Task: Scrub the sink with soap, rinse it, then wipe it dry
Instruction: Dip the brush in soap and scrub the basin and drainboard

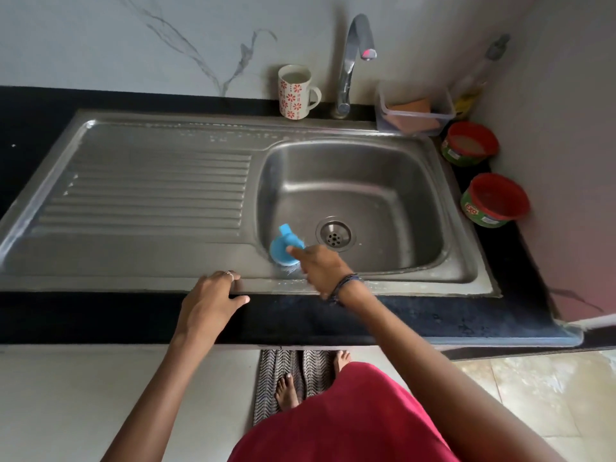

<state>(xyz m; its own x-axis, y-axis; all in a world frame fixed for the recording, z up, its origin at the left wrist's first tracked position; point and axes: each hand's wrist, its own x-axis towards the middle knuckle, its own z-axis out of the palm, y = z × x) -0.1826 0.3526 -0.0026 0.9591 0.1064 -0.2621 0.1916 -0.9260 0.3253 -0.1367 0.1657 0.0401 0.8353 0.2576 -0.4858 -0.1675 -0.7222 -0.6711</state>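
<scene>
A steel sink (460,261) with a ribbed drainboard (150,191) is set in a black counter. My right hand (321,265) grips a blue scrub brush (283,250), whose bristles press the basin's near left wall, left of the drain (334,234). My left hand (210,298) rests on the sink's front rim, fingers relaxed and thumb along the edge. The tap (353,58) arches over the basin and no water is visible from it.
A flowered mug (295,91) stands behind the basin beside the tap. A clear box with a sponge (413,111) sits at the back right. Two red-lidded soap tubs (470,143) (495,200) line the right counter. A bottle (480,75) stands in the corner.
</scene>
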